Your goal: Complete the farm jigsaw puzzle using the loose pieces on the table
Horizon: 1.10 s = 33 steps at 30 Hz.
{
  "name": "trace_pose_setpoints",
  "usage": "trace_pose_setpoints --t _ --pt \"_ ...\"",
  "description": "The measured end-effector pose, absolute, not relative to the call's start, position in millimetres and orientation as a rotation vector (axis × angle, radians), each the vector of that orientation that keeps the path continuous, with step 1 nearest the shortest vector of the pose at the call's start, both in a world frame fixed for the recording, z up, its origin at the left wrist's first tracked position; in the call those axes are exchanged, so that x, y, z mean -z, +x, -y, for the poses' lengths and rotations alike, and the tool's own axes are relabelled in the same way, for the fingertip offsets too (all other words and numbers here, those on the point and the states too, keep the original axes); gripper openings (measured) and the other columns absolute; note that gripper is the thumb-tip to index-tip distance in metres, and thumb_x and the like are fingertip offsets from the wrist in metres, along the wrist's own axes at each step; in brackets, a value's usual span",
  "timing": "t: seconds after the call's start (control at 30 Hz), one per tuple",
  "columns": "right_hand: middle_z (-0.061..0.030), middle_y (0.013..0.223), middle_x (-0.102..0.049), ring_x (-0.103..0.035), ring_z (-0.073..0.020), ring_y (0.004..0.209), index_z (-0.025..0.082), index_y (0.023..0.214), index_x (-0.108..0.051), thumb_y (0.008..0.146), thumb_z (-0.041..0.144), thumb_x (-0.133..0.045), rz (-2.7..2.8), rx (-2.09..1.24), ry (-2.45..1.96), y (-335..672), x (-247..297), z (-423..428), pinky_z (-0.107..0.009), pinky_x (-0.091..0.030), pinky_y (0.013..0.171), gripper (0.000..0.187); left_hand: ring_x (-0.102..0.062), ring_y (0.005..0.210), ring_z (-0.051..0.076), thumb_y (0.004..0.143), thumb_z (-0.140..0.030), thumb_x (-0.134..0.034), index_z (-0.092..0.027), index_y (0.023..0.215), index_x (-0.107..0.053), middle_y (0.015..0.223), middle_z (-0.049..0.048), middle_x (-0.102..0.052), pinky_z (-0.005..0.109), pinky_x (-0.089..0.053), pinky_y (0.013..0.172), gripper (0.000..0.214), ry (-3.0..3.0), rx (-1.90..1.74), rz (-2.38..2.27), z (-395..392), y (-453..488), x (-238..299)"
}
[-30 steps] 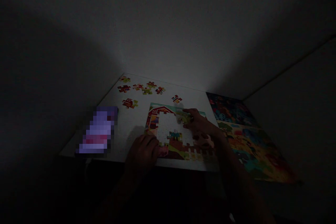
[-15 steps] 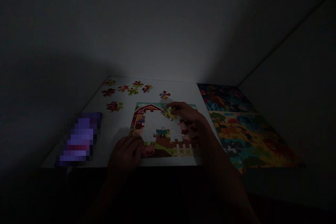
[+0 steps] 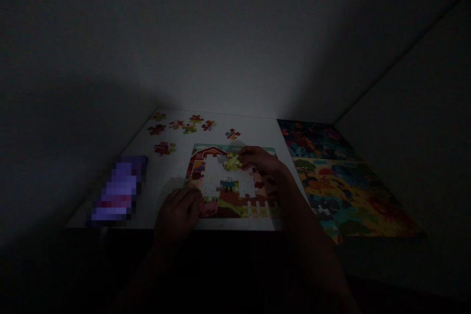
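Note:
A partly built farm jigsaw puzzle [image 3: 235, 201] with a red barn lies on a white table [image 3: 176, 167] in dim light. My right hand [image 3: 259, 159] is pinched on a yellow-green puzzle piece [image 3: 232, 161] at the upper part of the puzzle's bare middle. At the puzzle's lower left corner my left hand [image 3: 178, 213] rests with curled fingers, touching a pink edge piece [image 3: 208, 208]. A small blue figure piece [image 3: 228, 185] sits alone inside the gap.
Several loose pieces [image 3: 182, 125] lie scattered at the table's far left, one more [image 3: 232, 133] just above the puzzle. A blurred purple object [image 3: 117, 189] lies at the left. A finished colourful puzzle picture [image 3: 342, 181] lies to the right. Walls close in behind.
My right hand has carried the yellow-green piece slightly leftward and down over the puzzle's gap. The camera view shifted; my left hand stays at the lower left corner.

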State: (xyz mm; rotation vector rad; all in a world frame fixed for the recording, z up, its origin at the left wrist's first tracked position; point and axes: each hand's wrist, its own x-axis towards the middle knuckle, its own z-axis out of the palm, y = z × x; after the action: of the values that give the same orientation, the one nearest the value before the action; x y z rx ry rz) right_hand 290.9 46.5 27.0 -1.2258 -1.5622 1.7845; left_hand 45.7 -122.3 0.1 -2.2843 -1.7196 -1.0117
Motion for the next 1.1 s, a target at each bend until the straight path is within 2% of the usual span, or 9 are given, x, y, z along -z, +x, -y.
trace_pose_setpoints --t 0.3,0.5,0.73,0.93,1.1 --pt "0.0025 0.076 -0.062 -0.063 -0.0095 0.066 0.018 0.083 -0.057 0.072 0.017 -0.068 1.476 -1.807 -1.217 288 -28 -45 -0.024 -0.058 0.072 0.016 -0.065 0.083 0.021 0.090 -0.014 -0.042 -0.019 0.081 -0.068 0.088 0.0047 -0.073 0.034 -0.051 0.079 0.027 -2.297 0.994 1.676 122 46 -4" --pt "0.0008 0.080 -0.063 -0.064 -0.0116 0.069 0.019 0.086 -0.057 0.076 0.021 -0.066 1.536 -1.767 -1.265 287 -30 -42 -0.027 -0.058 0.074 0.014 -0.064 0.081 0.021 0.088 -0.012 -0.042 -0.020 0.080 -0.068 0.087 0.0047 -0.072 0.035 -0.052 0.077 0.028 -2.305 1.009 1.686 122 46 -2" --pt "0.0014 0.079 -0.062 -0.062 -0.0112 0.066 0.019 0.082 -0.057 0.067 0.029 -0.073 1.514 -1.745 -1.251 284 -23 -46 -0.027 -0.056 0.069 0.024 -0.063 0.080 0.021 0.089 -0.012 -0.041 -0.020 0.080 -0.068 0.087 0.0053 -0.071 0.037 -0.052 0.077 0.030 -2.289 1.035 1.715 123 47 2" --pt "-0.0003 0.086 -0.065 -0.061 -0.0130 0.075 0.020 0.087 -0.063 0.069 0.041 -0.070 1.536 -1.407 -1.246 285 -21 -59 -0.025 -0.051 0.070 0.028 -0.062 0.080 0.020 0.090 -0.011 -0.042 -0.019 0.082 -0.066 0.088 0.0045 -0.070 0.035 -0.052 0.077 0.027 -2.296 1.063 1.693 125 46 3" --pt "-0.0050 0.078 -0.066 -0.060 -0.0157 0.069 0.018 0.083 -0.068 0.069 0.031 -0.065 1.519 -1.019 -1.505 297 -23 -117 -0.028 -0.049 0.064 0.019 -0.061 0.085 0.020 0.089 -0.010 -0.044 -0.019 0.080 -0.063 0.087 0.0044 -0.067 0.036 -0.052 0.079 0.022 -2.252 1.203 1.769 127 50 9"
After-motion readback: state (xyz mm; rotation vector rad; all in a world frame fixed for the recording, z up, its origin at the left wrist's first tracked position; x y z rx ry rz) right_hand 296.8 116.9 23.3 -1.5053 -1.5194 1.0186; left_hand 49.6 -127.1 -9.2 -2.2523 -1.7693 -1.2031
